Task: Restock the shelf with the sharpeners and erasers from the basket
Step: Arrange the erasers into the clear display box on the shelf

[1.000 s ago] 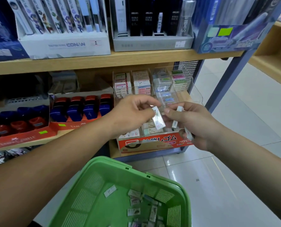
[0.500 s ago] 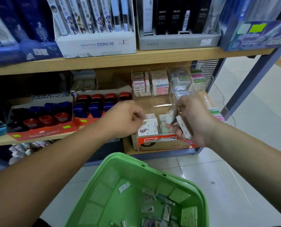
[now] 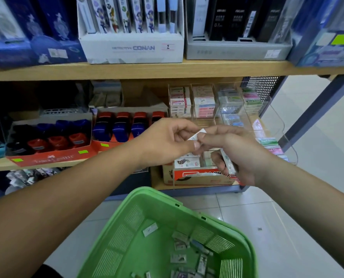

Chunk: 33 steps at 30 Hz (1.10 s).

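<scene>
My left hand (image 3: pixel 163 143) and right hand (image 3: pixel 239 155) were close together before the shelf (image 3: pixel 127 70), fingers of both pinched one eraser (image 3: pixel 197 135), right fingers also curled round spare erasers (image 3: pixel 228 164), basket (image 3: pixel 157 198) below held loose erasers (image 3: pixel 150 229).

One view only: head-worn, wide-angle. I read it as facing forward and down, close to the shelf (image 3: pixel 167 70), whose front edge runs level across the upper frame; the basket (image 3: pixel 147 192) sits right below the lens, partly cropped.

left hand (image 3: pixel 163 141), right hand (image 3: pixel 235 149): pinch white eraser (image 3: pixel 199 133), seemingly together | green basket (image 3: pixel 153 192): below
</scene>
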Motion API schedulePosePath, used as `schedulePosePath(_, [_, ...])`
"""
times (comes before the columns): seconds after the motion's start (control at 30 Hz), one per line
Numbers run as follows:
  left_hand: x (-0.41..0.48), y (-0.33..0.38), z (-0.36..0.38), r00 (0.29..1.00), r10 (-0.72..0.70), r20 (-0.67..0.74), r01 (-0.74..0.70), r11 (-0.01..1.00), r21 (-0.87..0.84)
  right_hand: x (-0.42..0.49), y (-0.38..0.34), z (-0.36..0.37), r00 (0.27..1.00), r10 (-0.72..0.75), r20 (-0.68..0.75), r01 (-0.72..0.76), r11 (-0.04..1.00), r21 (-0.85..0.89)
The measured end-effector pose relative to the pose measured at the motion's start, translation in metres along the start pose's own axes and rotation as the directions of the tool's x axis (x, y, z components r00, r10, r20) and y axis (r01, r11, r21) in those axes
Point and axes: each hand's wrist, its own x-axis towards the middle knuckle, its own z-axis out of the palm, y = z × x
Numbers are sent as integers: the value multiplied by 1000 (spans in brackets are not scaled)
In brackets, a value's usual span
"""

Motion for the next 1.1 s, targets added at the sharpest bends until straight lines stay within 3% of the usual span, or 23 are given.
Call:
schedulePosePath(0.1, [3,3,-5,998,-60,-19,59,996,-61,5,-1,0,996,86,-15,-86,995,41])
schedulePosePath(0.23, [7,-1,-13,978,-126,-165,130,991,10,10,-5,-5,982,187,-3,-175,923,342])
schedulePosePath(0.53, [13,-9,-2,936,7,-352,5,999,35,15,9,-13,992,-6,-125,40,960,277])
schedulePosePath(0.63, [14,-12,-1,944,-6,-329,15,1000,25,14,10,-16,980,-31,-197,89,953,291])
schedulePosePath(0.83, [11,-18,-2,973,24,-229,71,915,397,12,8,-17,969,-95,-227,159,945,284])
schedulePosePath(0.93, [11,-15,-1,983,93,-159,36,749,661,12,10,-15,952,-131,-276,176,974,146])
schedulePosePath(1.0, [10,-13,0,992,55,-117,47,692,721,13,12,-16,940,-151,-305,211,962,172])
schedulePosePath(1.1, [9,-12,0,995,54,-82,23,684,729,14,13,-17,936,-158,-313,231,949,214])
